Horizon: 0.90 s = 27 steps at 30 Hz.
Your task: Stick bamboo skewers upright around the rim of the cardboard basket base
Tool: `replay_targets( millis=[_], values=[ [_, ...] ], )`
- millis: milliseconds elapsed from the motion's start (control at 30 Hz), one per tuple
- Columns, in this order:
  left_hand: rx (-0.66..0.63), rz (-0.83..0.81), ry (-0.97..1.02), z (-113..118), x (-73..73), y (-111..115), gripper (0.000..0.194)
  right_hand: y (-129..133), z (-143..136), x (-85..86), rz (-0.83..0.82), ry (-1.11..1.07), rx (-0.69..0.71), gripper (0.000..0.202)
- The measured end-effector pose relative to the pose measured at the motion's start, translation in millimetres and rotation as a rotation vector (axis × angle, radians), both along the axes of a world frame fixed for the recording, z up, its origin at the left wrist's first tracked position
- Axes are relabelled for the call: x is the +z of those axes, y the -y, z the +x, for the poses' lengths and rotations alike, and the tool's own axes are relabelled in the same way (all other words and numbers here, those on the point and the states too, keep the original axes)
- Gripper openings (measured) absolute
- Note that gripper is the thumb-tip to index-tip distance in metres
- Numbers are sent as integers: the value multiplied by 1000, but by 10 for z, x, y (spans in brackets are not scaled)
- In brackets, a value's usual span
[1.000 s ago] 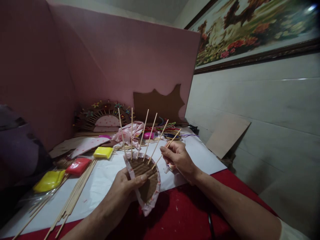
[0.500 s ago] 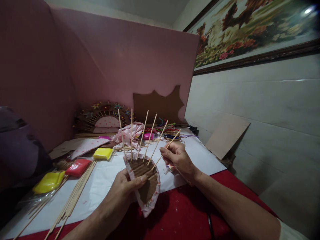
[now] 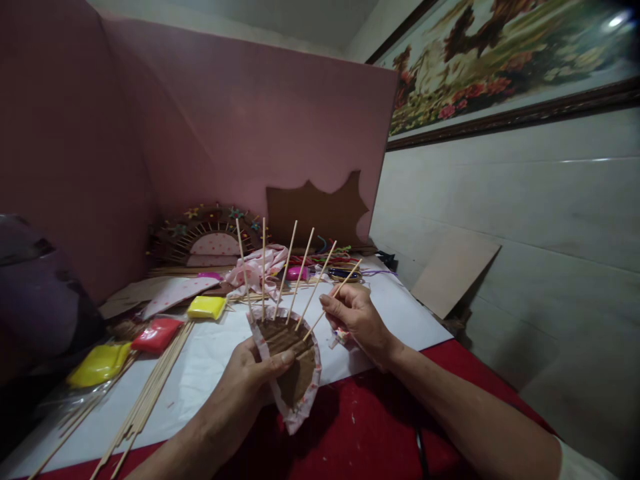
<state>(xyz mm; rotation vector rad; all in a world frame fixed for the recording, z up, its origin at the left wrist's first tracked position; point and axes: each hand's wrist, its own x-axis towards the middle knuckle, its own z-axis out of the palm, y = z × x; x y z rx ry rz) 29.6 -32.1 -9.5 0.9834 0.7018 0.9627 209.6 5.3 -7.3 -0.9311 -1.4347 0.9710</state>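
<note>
My left hand [image 3: 255,370] grips a half-round cardboard piece [image 3: 295,377], its thumb pressed on the brown face. Pale fabric with reddish spots is folded over the cardboard's rim. Several thin wooden sticks [image 3: 283,267] stand out from its curved edge like a fan. My right hand [image 3: 355,320] pinches the rightmost wooden stick [image 3: 347,278] between thumb and fingers; that stick's lower end lies against the cardboard. Under the right hand is a small whitish, colour-marked object [image 3: 340,337], mostly hidden; I cannot tell whether the hand holds it.
Yellow packets [image 3: 207,307], a red packet [image 3: 157,335] and bundled sticks [image 3: 145,393] lie at left on white paper [image 3: 200,373]. Behind are a decorated fan-shaped piece [image 3: 213,243], crumpled pink cloth [image 3: 260,267] and cut cardboard [image 3: 315,210]. Red cloth [image 3: 370,427] covers the near edge.
</note>
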Motion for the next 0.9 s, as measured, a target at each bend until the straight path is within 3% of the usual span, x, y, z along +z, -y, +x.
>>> replay_targets(
  millis=[900],
  values=[
    [-51,47,1,-16,-1,-3,20,48,-22,39,-6,-3,-29,28]
  ],
)
